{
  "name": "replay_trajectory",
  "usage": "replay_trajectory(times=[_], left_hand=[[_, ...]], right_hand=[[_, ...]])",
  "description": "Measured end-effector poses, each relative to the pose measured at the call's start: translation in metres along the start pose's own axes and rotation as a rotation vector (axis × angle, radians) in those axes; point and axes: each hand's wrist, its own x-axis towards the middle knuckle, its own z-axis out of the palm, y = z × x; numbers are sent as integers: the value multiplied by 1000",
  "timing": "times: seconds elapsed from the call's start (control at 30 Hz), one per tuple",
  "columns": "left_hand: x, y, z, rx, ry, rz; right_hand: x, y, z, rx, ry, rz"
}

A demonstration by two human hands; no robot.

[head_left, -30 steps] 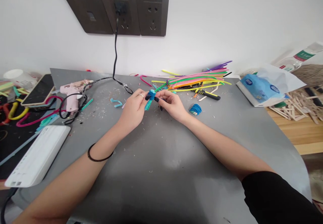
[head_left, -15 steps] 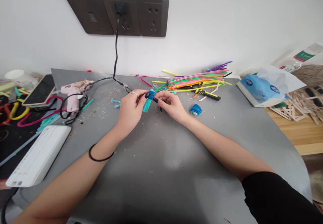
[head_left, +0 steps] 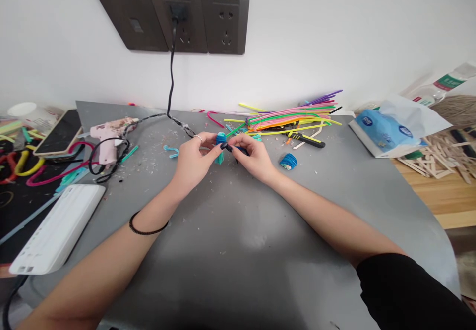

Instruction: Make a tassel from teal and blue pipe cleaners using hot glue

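Above the middle of the grey table, my left hand (head_left: 194,165) has thumb and fingers closed round a small bundle of blue and teal pipe cleaners (head_left: 220,138). Blue is wound about its upper part, and a teal end sticks out below. My right hand (head_left: 256,160) is closed in a pinch, its thumb tip meeting my left thumb at the bundle. A dark blue strand shows among the right fingers, though most of it is hidden. To the right lies a wound blue pipe-cleaner piece (head_left: 288,161).
Coloured pipe cleaners (head_left: 290,118) lie at the back over black-and-yellow pliers (head_left: 307,138). At left are a pink glue gun (head_left: 107,144) with its cord, a phone (head_left: 59,133) and a white power strip (head_left: 57,228). A tissue pack (head_left: 386,129) and wooden sticks (head_left: 435,159) sit right.
The blue-and-teal bundle has turned in my left fingers and now shows less of its teal end. My thumbs have come together in front of it.
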Motion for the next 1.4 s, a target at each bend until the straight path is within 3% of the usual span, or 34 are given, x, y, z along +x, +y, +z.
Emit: replay_trajectory(times=[0.3,0.53,0.9,1.4], left_hand=[[2,-3,7,-346,-12,-136],[3,0,6,-443,-49,-170],[3,-3,5,-395,-77,-145],[4,-10,7,-274,42,-46]], right_hand=[[0,-4,-1,207,-25,11],[1,-7,-1,285,-53,61],[2,-6,-1,332,-83,68],[0,-6,0,129,-9,52]])
